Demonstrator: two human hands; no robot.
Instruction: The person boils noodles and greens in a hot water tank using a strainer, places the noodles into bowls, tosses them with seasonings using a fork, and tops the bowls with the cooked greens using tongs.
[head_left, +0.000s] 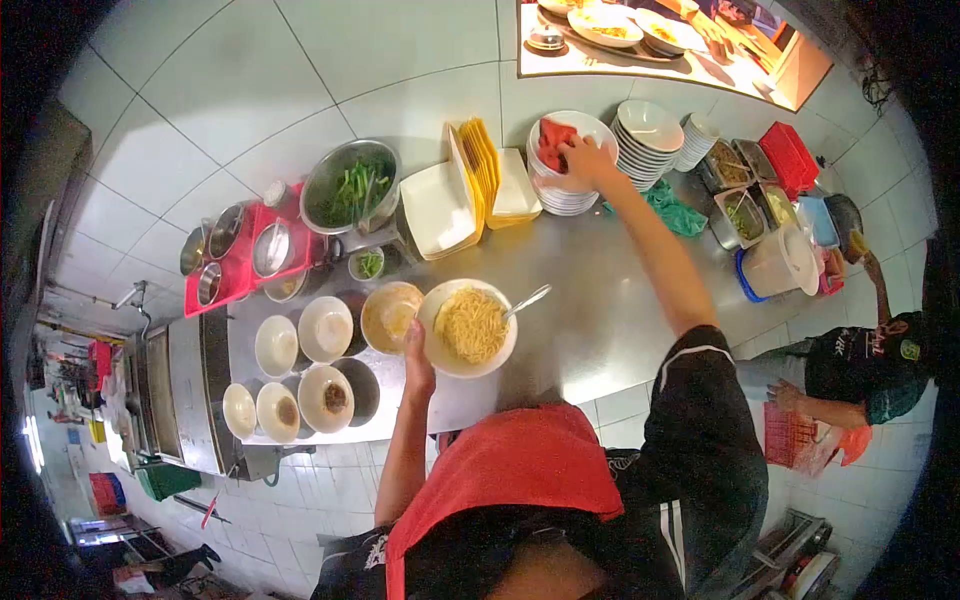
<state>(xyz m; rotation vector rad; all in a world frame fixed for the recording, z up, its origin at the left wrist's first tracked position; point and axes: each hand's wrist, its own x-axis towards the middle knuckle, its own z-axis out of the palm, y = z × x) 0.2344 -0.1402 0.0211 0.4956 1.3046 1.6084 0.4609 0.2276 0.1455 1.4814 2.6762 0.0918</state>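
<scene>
My left hand (420, 365) grips the rim of a white bowl of noodles (470, 325), held over the steel counter. A metal spoon (530, 298) leans out of the bowl's right side. At the back of the counter, my right hand (585, 165) is closed on a red cloth (555, 145), which lies in the top bowl of a white stack (568, 205). Left of the noodles sits a bowl with brownish residue (390, 318). Several more white bowls (326, 330) stand beside it, some with dark sauce (334, 398) at the bottom.
A steel bowl of green vegetables (352, 190) and yellow-edged square plates (440, 215) line the back. More stacked dishes (648, 128), a green cloth (672, 208) and a white tub (778, 262) stand rightward. A co-worker (865, 370) is at the far right beside a red basket (790, 435).
</scene>
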